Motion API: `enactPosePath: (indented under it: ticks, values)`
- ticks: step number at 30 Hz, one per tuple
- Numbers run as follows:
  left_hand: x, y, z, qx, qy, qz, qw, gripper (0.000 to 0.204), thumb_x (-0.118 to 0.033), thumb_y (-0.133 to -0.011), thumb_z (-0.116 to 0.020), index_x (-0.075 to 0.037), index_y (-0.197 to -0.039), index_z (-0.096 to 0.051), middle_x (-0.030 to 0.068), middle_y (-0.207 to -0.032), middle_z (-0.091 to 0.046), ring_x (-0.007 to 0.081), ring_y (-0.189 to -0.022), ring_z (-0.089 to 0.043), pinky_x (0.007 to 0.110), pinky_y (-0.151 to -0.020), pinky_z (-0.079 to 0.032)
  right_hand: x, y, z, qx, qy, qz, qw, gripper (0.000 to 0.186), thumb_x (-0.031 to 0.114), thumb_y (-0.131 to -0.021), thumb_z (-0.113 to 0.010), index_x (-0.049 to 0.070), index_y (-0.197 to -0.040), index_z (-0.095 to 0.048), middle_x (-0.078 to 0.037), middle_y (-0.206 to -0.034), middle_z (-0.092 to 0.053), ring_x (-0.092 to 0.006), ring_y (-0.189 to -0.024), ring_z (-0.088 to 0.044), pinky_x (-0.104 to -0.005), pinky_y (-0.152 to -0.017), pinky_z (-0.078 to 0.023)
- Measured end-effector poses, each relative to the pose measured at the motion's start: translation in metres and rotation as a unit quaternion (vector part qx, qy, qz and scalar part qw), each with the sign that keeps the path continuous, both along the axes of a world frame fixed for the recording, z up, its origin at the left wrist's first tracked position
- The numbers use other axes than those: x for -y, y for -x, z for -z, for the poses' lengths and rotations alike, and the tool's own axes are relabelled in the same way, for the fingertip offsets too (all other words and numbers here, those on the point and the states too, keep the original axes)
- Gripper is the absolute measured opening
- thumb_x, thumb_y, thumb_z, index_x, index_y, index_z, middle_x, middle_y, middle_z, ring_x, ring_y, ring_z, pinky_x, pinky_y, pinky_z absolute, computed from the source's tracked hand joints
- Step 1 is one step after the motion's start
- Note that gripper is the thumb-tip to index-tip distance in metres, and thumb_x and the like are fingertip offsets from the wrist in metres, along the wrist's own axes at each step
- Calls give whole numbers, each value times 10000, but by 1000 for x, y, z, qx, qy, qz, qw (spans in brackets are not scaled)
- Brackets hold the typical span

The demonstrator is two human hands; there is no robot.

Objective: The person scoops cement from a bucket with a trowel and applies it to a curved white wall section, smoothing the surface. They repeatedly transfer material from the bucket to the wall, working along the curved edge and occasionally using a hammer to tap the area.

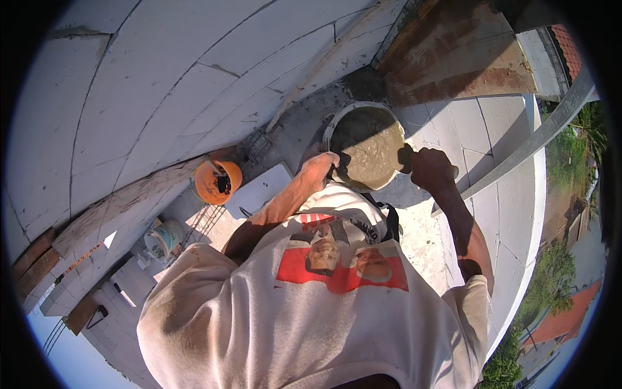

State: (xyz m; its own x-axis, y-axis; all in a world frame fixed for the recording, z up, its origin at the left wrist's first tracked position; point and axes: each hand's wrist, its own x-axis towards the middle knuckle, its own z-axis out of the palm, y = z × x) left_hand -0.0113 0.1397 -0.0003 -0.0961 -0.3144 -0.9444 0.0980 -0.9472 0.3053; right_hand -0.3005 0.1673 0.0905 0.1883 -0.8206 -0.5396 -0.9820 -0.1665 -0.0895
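Note:
A round white bucket (pixel 332 123) of wet grey mortar (pixel 369 139) sits in front of me, partly in shadow. My left hand (pixel 317 170) is closed on its near left rim, fingers curled over the edge. My right hand (pixel 433 170) is closed round the handle of a trowel-like tool (pixel 405 158). Its dark blade is at the bucket's right rim; the blade's full shape is hard to make out. The handle's end sticks out on the right side of my fist.
Pale block walls rise at left (pixel 155 84) and right (pixel 512 259). An orange bucket (pixel 202 185) with things inside, a white block (pixel 262 188) and another bucket (pixel 159 240) stand left. A brown board (pixel 460 58) leans far right; a long metal straightedge (pixel 531 149) slants across the right wall.

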Motion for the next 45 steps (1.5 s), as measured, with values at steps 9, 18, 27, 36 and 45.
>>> enactPosePath:
  ticks: [9, 18, 27, 36, 45]
  values:
    - [-5, -6, 22, -25, 41, 50, 998, 54, -48, -681, -671, -59, -656, -625, 53, -794, -576, 183, -740, -494, 297, -640, -399, -56, -12, 115, 189, 4, 177, 966, 353, 339, -768, -764, 21, -904, -697, -255, -850, -684, -428, -887, -682, -476, -781, -547]
    - [-2, -12, 28, -18, 55, 40, 998, 88, -74, -700, -636, -70, -788, -625, 52, -767, -550, 183, -695, -510, 316, -605, -425, -60, -33, 94, 309, 46, 233, 921, 297, 277, -822, -776, 21, -967, -734, -207, -885, -723, -376, -845, -710, -418, -744, -560]
    - [-3, -23, 48, -44, 47, -3, 998, 102, -48, -703, -641, -70, -795, -603, 56, -761, -560, 194, -681, -526, 336, -600, -456, -42, -16, 68, 280, 92, 208, 933, 279, 295, -800, -794, 53, -918, -720, -157, -808, -708, -335, -757, -699, -424, -701, -548]
    - [-7, -38, 50, -33, 86, -29, 995, 241, 52, -635, -641, -51, -849, -600, 53, -689, -550, 187, -580, -524, 332, -517, -433, 38, 29, -114, 380, 77, 194, 901, 226, 177, -837, -784, 23, -990, -722, -88, -750, -690, -153, -560, -630, -325, -503, -488]
    - [9, -22, 49, -23, 54, -38, 998, 206, 74, -623, -657, -52, -762, -574, 53, -619, -523, 178, -502, -495, 330, -450, -386, 212, 183, -170, 708, 235, 362, 559, 234, 175, -953, -661, -51, -1015, -671, -96, -677, -614, -134, -454, -548, -235, -392, -424]
